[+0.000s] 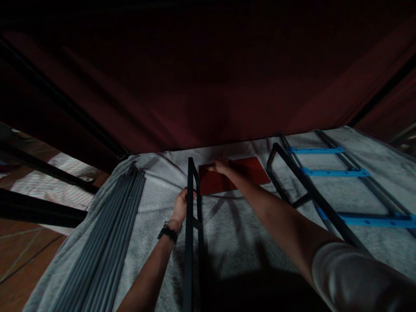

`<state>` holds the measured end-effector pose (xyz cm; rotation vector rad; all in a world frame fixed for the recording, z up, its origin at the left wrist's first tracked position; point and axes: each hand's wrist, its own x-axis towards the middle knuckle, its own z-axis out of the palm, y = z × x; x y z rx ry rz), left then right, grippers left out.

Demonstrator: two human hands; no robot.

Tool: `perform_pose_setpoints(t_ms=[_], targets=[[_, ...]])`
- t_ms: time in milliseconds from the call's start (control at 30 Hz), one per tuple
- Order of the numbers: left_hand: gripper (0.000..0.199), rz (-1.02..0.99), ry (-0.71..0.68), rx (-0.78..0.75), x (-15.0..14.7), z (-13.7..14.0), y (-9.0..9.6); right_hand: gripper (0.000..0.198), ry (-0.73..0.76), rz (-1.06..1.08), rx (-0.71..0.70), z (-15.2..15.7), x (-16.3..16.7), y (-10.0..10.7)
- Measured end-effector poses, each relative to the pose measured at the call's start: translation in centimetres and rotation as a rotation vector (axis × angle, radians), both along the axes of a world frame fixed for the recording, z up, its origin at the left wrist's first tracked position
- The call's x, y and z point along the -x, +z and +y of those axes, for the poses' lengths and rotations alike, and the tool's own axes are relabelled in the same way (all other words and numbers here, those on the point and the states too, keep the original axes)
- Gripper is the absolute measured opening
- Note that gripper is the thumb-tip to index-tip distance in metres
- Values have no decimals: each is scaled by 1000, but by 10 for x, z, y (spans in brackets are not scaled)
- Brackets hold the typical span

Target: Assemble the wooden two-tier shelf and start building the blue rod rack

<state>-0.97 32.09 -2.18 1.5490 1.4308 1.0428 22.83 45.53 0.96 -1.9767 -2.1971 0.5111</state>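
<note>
A flat red board (pixel 242 175) lies level near the far side of the cloth, between the two side frames. My right hand (pixel 221 166) reaches across to its far left part, with the fingers bent over the board and gripping near its far edge. The left black metal frame (pixel 189 234) stands beside the board's left end. Curled at this frame is my left hand (pixel 180 206), its fingertips partly hidden behind the post, close to the board's near left corner. On the right rises a second black metal frame (pixel 307 197), close to the board's other end.
Several grey tubes (pixel 107 242) lie bundled on the left of the grey cloth (pixel 227 221). Dark rails with blue crosspieces (pixel 336 172) lie on the right. A dark red fabric wall (pixel 208 104) closes off the far side. Dark bars (pixel 39 208) cross at far left.
</note>
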Motion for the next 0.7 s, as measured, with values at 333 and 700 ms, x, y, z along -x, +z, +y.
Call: perform_pose_setpoints(t_ms=[333, 700], targets=[[12, 54, -85, -64, 13, 6, -14, 59, 3, 10, -19, -2, -1, -10], [18, 317, -212, -138, 14, 9, 10, 48, 60, 58, -15, 2, -7, -14]])
